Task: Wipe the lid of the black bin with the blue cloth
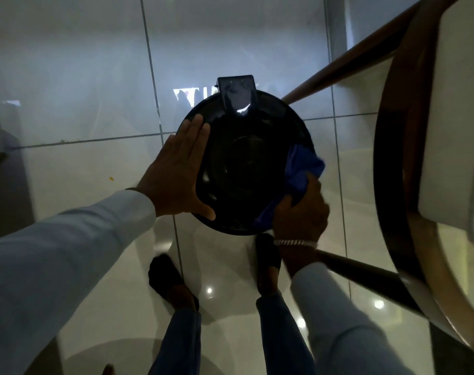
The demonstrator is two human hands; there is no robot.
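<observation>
The black bin's lid [246, 163] is sitting in the middle of the view on the tiled floor [81, 77], w/ the hinge/pedal tab [237, 94] at the far edge. The left hand [179, 169] is lying flat & spread, fingers wide, bracing the lid's left rim, not gripping anything. The right hand [302, 212] is bunching the blue cloth [302, 169] at the near-right rim, fingers closed round it, the cloth pressing on the lid surface.

Handling, as a guess: the lid is looking like glossy hard plastic, stiff but prob. light, so the bin is likely to slide or tip on the shiny tiles w/o that bracing palm. The slick surface is giving little friction, so flat pressure is working better than pinching. The cloth is soft & floppy; best held as a wad in the palm, w/ loose ends trailing. A wooden chair [409, 158] is standing just right of the bin, so the right elbow is short of room.
</observation>
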